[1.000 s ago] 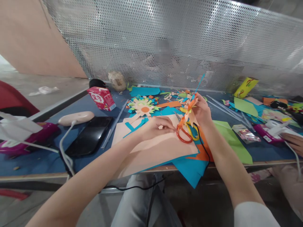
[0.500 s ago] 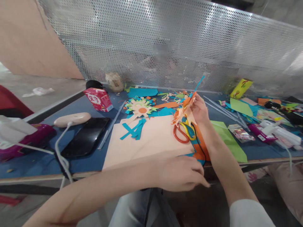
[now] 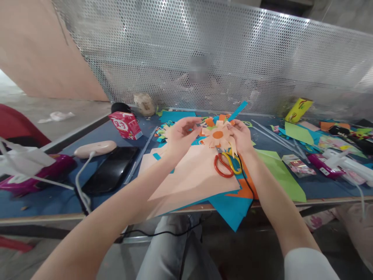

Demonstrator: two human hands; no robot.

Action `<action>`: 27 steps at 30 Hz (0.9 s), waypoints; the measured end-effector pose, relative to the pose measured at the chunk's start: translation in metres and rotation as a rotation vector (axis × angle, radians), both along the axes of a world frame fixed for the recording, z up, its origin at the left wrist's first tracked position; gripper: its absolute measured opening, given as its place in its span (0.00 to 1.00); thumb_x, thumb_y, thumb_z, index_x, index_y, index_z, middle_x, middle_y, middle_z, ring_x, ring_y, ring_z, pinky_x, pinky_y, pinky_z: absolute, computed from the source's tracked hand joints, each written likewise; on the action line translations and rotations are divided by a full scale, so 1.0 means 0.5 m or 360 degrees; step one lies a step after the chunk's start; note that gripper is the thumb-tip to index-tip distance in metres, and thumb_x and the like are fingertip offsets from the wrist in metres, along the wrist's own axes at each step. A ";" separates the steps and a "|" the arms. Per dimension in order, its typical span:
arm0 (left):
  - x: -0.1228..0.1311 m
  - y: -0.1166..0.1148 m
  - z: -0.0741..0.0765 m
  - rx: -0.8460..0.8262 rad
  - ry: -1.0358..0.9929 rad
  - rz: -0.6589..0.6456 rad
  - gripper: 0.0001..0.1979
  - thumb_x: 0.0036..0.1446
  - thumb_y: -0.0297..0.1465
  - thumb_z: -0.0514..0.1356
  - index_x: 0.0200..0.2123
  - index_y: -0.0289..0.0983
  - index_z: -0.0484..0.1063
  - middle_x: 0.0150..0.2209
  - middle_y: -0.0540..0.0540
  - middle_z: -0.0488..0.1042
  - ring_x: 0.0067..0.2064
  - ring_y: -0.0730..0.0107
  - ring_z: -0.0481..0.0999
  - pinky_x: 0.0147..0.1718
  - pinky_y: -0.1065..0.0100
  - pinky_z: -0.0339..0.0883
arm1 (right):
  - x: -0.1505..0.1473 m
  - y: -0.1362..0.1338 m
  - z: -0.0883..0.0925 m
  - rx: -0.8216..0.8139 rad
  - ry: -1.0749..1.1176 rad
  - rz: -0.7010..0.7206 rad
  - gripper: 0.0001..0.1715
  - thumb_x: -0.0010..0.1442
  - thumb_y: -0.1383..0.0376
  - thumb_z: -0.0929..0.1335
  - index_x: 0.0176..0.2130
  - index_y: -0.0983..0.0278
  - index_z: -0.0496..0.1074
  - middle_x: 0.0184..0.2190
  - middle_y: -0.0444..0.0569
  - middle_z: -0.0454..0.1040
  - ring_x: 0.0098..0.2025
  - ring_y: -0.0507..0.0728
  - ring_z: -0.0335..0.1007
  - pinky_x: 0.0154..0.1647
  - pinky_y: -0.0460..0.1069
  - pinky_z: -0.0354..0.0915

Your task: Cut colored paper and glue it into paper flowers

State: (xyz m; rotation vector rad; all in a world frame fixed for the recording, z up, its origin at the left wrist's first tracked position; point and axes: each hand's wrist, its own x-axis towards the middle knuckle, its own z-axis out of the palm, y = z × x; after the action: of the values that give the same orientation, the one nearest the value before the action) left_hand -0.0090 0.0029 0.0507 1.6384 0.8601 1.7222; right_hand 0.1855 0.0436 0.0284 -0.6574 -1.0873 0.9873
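A layered paper flower [image 3: 217,135] with an orange centre and pale peach petals faces me above the table. My right hand [image 3: 241,136] grips its right side, and a blue paper strip [image 3: 239,110] sticks up beside the fingers. At the flower's left edge is my left hand [image 3: 185,134], thumb and fingers curved near the petals; whether they pinch a petal is unclear. Below the flower lie scissors [image 3: 223,166] with red and yellow handles on peach paper [image 3: 192,171]. Another paper flower [image 3: 163,133] is partly hidden behind my left hand.
A black phone [image 3: 112,170], a pink box [image 3: 125,125] and a white device [image 3: 95,149] lie left. Green paper [image 3: 279,175], a yellow pack [image 3: 298,110] and a purple power strip [image 3: 325,166] are right. A perforated metal screen [image 3: 163,58] stands behind.
My left hand has risen from the table's front edge to the flower's left side. The flower has turned to face me and shifted slightly left. Blue paper now shows over the front edge.
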 end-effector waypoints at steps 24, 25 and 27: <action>-0.027 0.024 -0.058 -0.0464 -0.0473 -0.0526 0.14 0.39 0.24 0.59 0.34 0.38 0.70 0.28 0.52 0.68 0.27 0.80 0.65 0.26 0.75 0.62 | -0.024 -0.023 0.005 -0.0166 -0.0106 -0.0054 0.18 0.35 0.62 0.76 0.28 0.60 0.69 0.26 0.39 0.73 0.29 0.50 0.69 0.32 0.47 0.66; -0.029 0.026 -0.061 -0.0411 -0.0413 -0.0509 0.14 0.39 0.24 0.58 0.35 0.38 0.69 0.27 0.52 0.67 0.28 0.78 0.66 0.28 0.74 0.63 | -0.027 -0.025 0.005 -0.0166 -0.0120 -0.0046 0.17 0.36 0.62 0.76 0.28 0.60 0.69 0.26 0.40 0.73 0.29 0.50 0.69 0.32 0.47 0.66; -0.032 0.027 -0.063 -0.0270 -0.0245 -0.0429 0.16 0.41 0.25 0.58 0.38 0.38 0.68 0.32 0.50 0.69 0.33 0.76 0.68 0.33 0.72 0.64 | -0.032 -0.032 0.006 -0.0173 -0.0151 -0.0009 0.16 0.37 0.62 0.76 0.29 0.59 0.70 0.26 0.40 0.73 0.29 0.50 0.69 0.33 0.47 0.66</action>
State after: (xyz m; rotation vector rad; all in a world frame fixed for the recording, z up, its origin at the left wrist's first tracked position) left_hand -0.0250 0.0162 0.0192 1.4180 0.6594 1.5219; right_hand 0.1692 0.0277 0.0315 -0.8020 -1.1199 1.0238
